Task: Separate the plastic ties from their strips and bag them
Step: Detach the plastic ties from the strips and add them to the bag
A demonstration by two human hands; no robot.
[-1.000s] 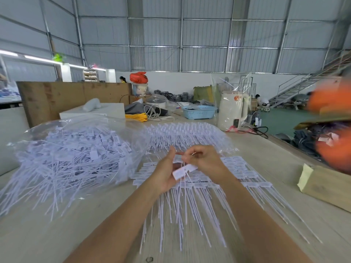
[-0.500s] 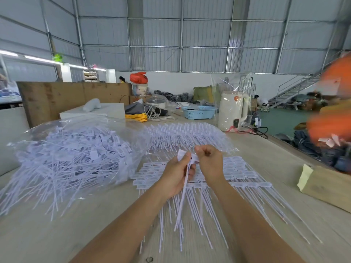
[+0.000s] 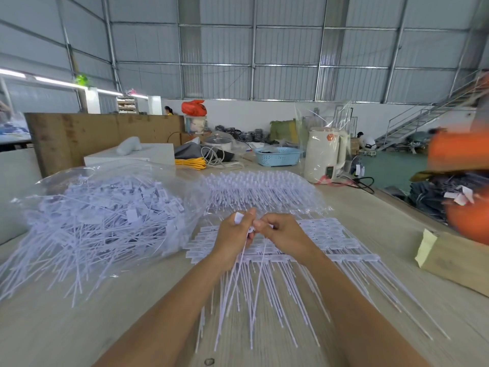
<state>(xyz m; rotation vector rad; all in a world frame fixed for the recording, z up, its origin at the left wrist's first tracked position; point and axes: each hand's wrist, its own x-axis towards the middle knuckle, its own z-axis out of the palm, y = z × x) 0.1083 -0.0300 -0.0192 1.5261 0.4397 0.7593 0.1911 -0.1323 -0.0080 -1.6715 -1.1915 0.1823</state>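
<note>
White plastic ties joined in strips lie fanned out on the wooden table in front of me, tails pointing toward me. My left hand and my right hand meet above them, both pinching the white tag heads of a few ties whose long tails hang down between my forearms. A clear plastic bag heaped with loose separated ties sits at the left. A second clear bag of tie strips lies just beyond my hands.
A cardboard box with a yellow flap sits at the right table edge. Farther back stand a white kettle, a blue basket, yellow cable and a white box. A person in orange is at the far right.
My hands have risen slightly and drawn close together. The tag held flat a second ago is now turned upright, and more tie tails hang from my fingers.
</note>
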